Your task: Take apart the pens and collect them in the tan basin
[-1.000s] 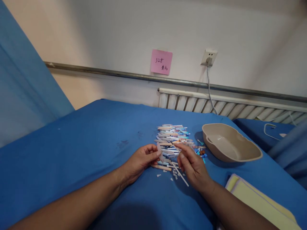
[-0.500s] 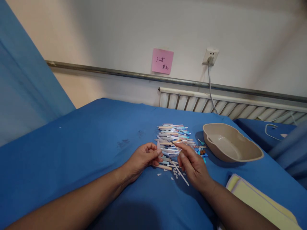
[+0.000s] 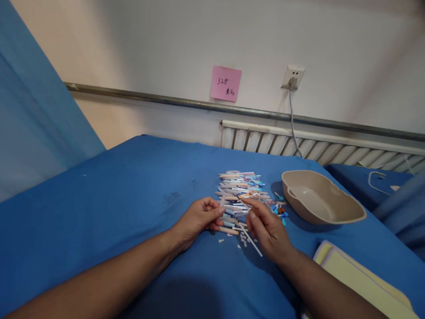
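My left hand (image 3: 201,218) is closed, thumb against fingers, around a pale, translucent pen barrel (image 3: 222,201) whose upper end sticks up. To its right, my right hand (image 3: 268,228) pinches a thin pen refill (image 3: 244,203) with a dark tip pointing up and left. The fingers partly hide both pieces. Behind and beneath the hands lies a pile of pen parts (image 3: 234,185): barrels and white refills in pale, orange and blue colours. Small white pieces (image 3: 244,239) are scattered in front, near a loose white refill (image 3: 254,243). Small blue and brown parts (image 3: 281,212) lie right of the pile.
A beige plastic basin (image 3: 325,208) stands at the right on the blue cloth (image 3: 149,186). Nearer me lies a folded yellow cloth (image 3: 361,279). Behind the table are a radiator (image 3: 259,141), a metal rail (image 3: 186,102) and a plugged-in cord (image 3: 292,119). A blue curtain (image 3: 40,102) hangs left.
The pen barrel in my left hand tilts slightly more to the right. My right hand keeps almost the same place with the refill. The view has shifted very slightly.
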`<state>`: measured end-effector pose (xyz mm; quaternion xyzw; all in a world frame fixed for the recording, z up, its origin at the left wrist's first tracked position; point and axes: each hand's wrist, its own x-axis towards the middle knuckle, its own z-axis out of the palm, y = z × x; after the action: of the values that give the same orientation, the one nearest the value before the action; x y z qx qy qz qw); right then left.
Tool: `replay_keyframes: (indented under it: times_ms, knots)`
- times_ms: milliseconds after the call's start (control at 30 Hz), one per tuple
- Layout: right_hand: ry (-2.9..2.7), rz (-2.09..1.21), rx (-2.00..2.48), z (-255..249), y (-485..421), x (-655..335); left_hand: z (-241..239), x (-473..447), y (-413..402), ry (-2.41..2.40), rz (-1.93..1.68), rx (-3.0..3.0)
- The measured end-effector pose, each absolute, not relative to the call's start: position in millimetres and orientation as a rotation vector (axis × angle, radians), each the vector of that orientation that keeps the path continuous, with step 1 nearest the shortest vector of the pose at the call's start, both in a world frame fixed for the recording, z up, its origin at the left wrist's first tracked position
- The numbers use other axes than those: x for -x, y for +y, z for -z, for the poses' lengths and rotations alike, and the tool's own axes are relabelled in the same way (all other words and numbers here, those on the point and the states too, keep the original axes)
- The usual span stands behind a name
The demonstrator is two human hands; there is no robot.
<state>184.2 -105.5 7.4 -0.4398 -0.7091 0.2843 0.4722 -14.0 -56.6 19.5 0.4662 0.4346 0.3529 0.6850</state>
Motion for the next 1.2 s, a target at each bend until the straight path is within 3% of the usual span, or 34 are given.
replay_keyframes:
  times_ms: [1200]
  knots:
    - [-1.903,-0.772,1.042,-9,-106,-184,-26,30,-44,0.886,-0.895,-1.171]
